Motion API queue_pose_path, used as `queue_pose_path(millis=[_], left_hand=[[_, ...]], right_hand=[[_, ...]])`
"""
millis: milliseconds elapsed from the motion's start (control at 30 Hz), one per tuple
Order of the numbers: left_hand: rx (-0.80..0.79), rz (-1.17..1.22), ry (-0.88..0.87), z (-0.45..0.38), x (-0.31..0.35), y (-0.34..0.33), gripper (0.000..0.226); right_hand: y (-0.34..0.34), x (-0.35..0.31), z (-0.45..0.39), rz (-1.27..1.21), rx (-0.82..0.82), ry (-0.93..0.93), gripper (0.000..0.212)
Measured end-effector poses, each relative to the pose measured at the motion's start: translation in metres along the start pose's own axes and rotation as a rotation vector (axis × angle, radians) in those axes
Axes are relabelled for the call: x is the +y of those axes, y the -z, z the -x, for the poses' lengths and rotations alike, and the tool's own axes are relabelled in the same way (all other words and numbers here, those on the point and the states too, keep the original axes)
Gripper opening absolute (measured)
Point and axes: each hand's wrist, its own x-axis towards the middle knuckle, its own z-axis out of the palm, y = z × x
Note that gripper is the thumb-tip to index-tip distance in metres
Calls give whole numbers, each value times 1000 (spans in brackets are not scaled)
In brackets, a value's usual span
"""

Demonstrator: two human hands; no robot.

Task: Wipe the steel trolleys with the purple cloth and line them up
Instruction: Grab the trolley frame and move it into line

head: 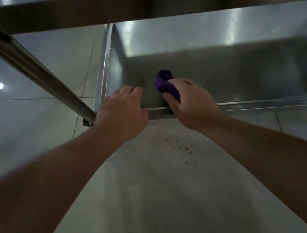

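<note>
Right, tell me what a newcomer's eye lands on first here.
The purple cloth, bunched in the right hand over the near rim of the steel trolley's lower shelf, is the one spot of colour. Beside it the left hand rests on that rim, and crumbs dot the floor below.

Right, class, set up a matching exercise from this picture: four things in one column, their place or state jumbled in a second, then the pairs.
Things:
1. purple cloth
2. left hand
3. crumbs
4. trolley leg

Place or state:
A. scattered on the floor tiles
B. bunched in the right hand
C. slanting at upper left
D. resting on the lower shelf front rim

Pairs: 1-B, 2-D, 3-A, 4-C
</note>
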Motion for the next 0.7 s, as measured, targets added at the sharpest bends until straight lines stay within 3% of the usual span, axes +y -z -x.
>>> queue_pose_path(millis=[200, 300, 400, 500, 600, 700], left_hand=[[73, 127, 23, 38, -50, -12, 47], [31, 174, 51, 60, -77, -23, 42], [-56, 213, 211, 72, -104, -34, 46], [-30, 335, 383, 79, -120, -45, 60], [212, 647, 450, 63, -115, -45, 63], [395, 1202, 475, 33, -100, -41, 44]], right_hand=[[-33, -49, -47, -27, 64, 77, 49], [-55, -79, -71, -60, 61, 111, 48], [-81, -108, -85, -104, 45, 157, 44], [-104, -127, -94, -120, 40, 185, 46], [-120, -129, -97, -60, -132, 230, 51], [-119, -107, -84, 70, -255, 340, 54]])
